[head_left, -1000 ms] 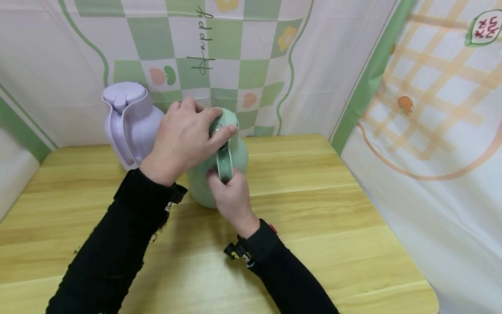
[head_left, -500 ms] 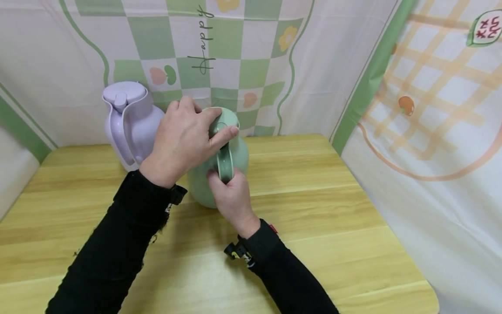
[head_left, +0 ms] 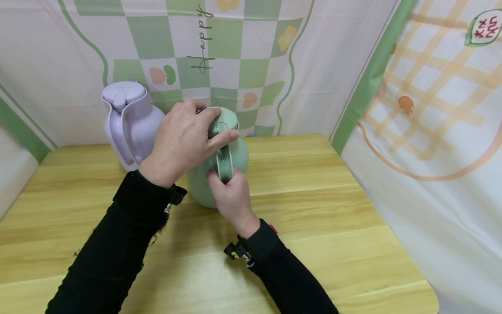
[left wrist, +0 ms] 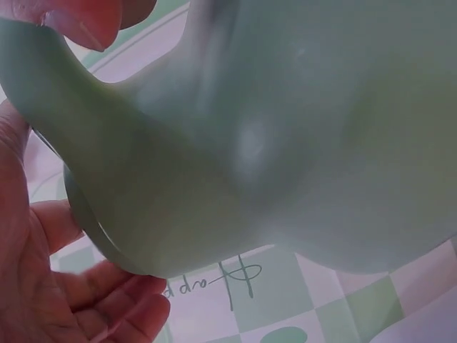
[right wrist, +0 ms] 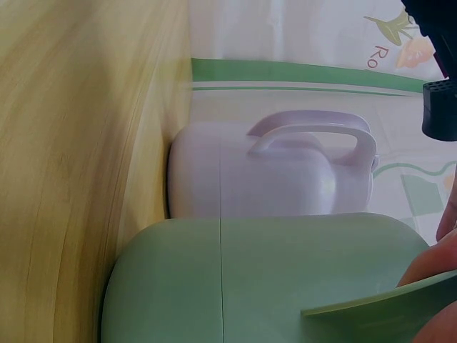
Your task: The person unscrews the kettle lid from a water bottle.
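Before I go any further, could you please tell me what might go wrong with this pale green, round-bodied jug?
First, the left hand might slip from the round, pale green lid it grips. Second, the lavender, round-bodied jug stands to the left, so a swing that way could knock it. Third, if the right hand loosens on the curved green handle, the pale green jug may rock on the wood-grain table.
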Motion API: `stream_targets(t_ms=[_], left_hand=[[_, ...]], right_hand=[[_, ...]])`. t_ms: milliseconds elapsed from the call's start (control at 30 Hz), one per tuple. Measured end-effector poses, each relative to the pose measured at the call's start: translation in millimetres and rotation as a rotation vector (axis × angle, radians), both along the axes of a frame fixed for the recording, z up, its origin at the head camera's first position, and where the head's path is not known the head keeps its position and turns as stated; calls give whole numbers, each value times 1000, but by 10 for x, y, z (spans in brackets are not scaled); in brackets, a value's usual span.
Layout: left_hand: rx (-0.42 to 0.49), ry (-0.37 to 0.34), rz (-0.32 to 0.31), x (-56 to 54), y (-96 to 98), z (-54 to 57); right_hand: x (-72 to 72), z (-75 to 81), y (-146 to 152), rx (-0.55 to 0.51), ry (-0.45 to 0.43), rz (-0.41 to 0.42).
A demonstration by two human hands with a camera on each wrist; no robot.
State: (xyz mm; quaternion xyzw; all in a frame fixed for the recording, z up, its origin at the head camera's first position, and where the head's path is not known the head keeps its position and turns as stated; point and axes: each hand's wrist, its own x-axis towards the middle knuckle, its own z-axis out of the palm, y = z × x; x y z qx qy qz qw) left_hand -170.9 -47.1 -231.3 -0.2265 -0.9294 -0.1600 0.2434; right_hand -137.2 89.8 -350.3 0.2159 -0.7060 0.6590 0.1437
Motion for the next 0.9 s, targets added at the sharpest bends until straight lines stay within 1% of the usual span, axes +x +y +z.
stream_targets(t_ms=[167, 233, 467, 767, 900], left_hand=[[26, -59, -40, -32, 21, -11], [35, -71, -46, -42, 32, -20], [34, -22, -37, -42, 50, -26], [-38, -54, -64, -22, 23, 27], [-49, -38, -73, -15, 8, 31]], right_hand=[[-1, -2, 7, 2, -1, -3], [1, 3, 8, 2, -1, -6], [0, 14, 5, 9, 5, -16], [7, 9, 5, 14, 5, -18], [4, 5, 2, 11, 10, -18]])
